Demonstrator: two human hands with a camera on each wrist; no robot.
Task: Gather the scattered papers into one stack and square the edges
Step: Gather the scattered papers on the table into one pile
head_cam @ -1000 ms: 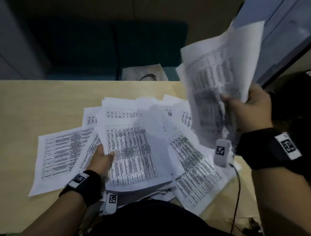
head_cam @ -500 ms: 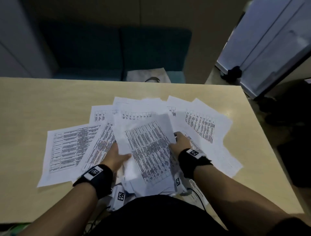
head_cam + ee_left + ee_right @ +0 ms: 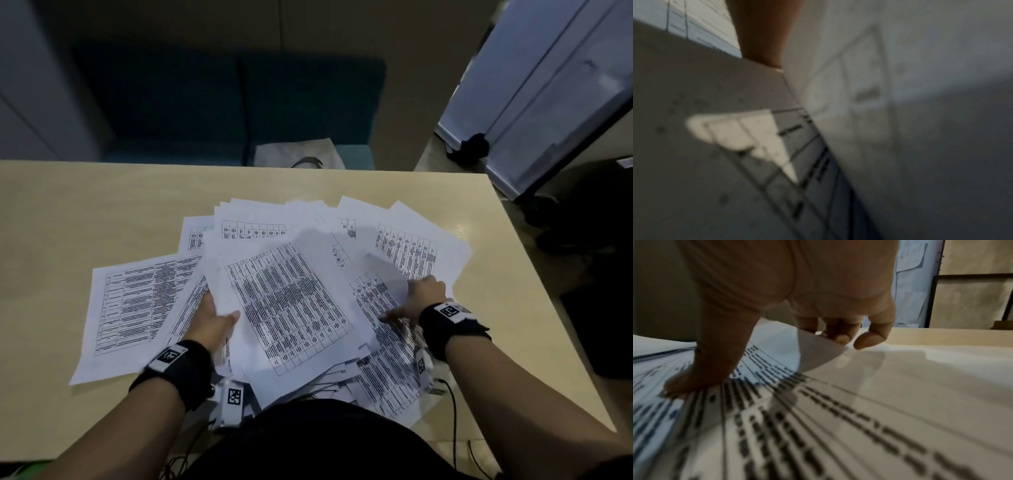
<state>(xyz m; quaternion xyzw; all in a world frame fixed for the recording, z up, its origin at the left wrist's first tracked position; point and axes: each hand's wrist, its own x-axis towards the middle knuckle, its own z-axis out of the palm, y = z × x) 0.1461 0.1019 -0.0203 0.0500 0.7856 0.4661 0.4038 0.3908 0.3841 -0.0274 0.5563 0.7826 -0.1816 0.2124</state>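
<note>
Nearest the lower edge of the head view, the papers [image 3: 291,305] lie fanned and overlapping across the middle of a pale wooden table [image 3: 85,205]. The left hand [image 3: 212,322] grips the left edge of the top sheets, thumb above and fingers tucked beneath. At centre right, the right hand [image 3: 419,301] pinches a sheet corner: fingers [image 3: 840,331] curl the corner [image 3: 818,352] upward, thumb pressed flat on print. Beyond the table's far edge stands a dark teal seat [image 3: 239,102] with a pale bag [image 3: 298,156] on it; a glazed panel [image 3: 555,85] fills the upper right. The left wrist view is blurred; only paper and one digit register.
</note>
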